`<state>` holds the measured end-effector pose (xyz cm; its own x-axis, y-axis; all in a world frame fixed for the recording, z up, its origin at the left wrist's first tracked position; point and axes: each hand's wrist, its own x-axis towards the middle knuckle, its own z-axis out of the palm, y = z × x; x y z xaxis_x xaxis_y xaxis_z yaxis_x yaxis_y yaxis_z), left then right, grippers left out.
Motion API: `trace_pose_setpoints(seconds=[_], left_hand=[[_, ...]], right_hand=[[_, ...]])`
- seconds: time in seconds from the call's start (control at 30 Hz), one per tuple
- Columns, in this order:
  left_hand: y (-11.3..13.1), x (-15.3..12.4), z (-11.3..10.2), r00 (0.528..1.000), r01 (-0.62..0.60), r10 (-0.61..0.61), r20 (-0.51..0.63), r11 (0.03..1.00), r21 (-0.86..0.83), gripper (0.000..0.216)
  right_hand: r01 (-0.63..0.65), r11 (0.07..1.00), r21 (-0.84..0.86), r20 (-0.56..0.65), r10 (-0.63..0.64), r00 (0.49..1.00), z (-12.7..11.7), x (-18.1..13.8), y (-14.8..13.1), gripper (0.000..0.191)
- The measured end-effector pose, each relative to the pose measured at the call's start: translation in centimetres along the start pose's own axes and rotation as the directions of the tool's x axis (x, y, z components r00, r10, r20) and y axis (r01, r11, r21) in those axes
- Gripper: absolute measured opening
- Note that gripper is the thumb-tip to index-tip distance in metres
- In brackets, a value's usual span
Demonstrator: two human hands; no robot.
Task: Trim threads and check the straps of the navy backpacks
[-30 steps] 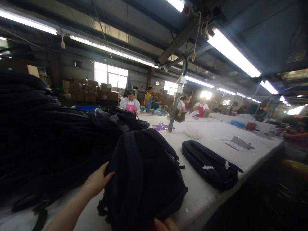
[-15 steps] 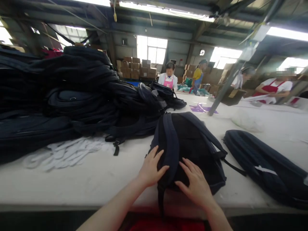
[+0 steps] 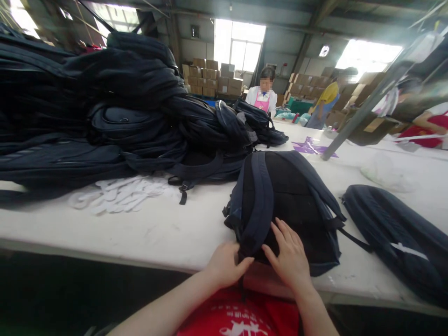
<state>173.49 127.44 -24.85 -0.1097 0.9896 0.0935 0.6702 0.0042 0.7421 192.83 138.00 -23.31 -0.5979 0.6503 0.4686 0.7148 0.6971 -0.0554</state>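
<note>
A dark navy and black backpack (image 3: 297, 186) lies on the table before me, its back panel and padded shoulder straps facing up. My left hand (image 3: 226, 265) is closed at the near left corner, its fingers curled around the lower end of the left shoulder strap (image 3: 262, 200). The fingertips are partly hidden behind the strap. My right hand (image 3: 289, 254) lies open on the lower back panel, fingers stretched forward and thumb out to the left.
A big heap of dark backpacks (image 3: 140, 116) covers the left side. White strips (image 3: 122, 193) lie beneath its front edge. Another backpack (image 3: 395, 238) lies at right. Beyond it are a plastic bag (image 3: 385, 172) and a slanted metal pole (image 3: 357, 121). Several people work further back.
My left hand has slid from the strap's side down to its lower end and closed there. The right hand stays on the back panel. The view has tilted down and turned left.
</note>
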Motion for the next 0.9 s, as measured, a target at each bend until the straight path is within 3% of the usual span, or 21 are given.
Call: trace_pose_setpoints(seconds=[0.1,0.17,0.23,0.3,0.4,0.5,0.6,0.7,0.9], left_hand=[[-0.2,-0.2,-0.3,0.999,-0.013,0.003,-0.051,0.98,-0.198,0.02],[-0.2,-0.2,-2.1,0.991,0.033,-0.079,-0.104,0.92,-0.39,0.021],[-0.3,-0.3,-4.9,0.977,0.057,-0.181,-0.116,0.737,-0.673,0.023],[-0.5,-0.3,-8.2,0.956,-0.009,-0.257,-0.144,0.465,-0.885,0.024],[-1.3,-0.7,-13.0,0.93,-0.181,-0.292,-0.222,0.162,-0.97,0.028],[-2.4,-2.0,-16.3,0.939,-0.28,-0.211,-0.273,-0.005,-0.96,0.024],[-3.3,-3.5,-18.0,0.92,-0.376,-0.128,-0.369,-0.032,-0.926,0.046],[-3.8,-4.3,-18.3,0.888,-0.443,-0.115,-0.446,0.051,-0.895,0.043],[-3.0,-4.6,-18.0,0.913,-0.399,-0.019,-0.407,0.159,-0.903,0.035]], right_hand=[[0.012,1.0,0.011,0.022,-0.012,1.0,-0.5,-0.1,-0.2,0.067],[0.042,0.998,0.037,0.076,-0.045,0.996,-1.2,-0.2,-0.4,0.075],[0.062,0.996,0.062,0.128,-0.07,0.989,-1.7,-0.4,-0.5,0.083],[0.058,0.996,0.067,0.143,-0.067,0.987,-1.8,-0.7,-0.7,0.086],[0.046,0.997,0.054,0.122,-0.052,0.991,-1.2,-1.1,-0.9,0.087],[0.051,0.998,0.042,0.099,-0.055,0.994,-0.5,-1.5,-0.8,0.089],[0.06,0.997,0.041,0.093,-0.063,0.994,0.1,-1.8,-0.5,0.09],[0.071,0.997,0.043,0.088,-0.074,0.993,0.8,-2.3,-0.2,0.09],[0.088,0.986,0.139,0.079,-0.1,0.992,1.3,-2.1,0.9,0.085]])
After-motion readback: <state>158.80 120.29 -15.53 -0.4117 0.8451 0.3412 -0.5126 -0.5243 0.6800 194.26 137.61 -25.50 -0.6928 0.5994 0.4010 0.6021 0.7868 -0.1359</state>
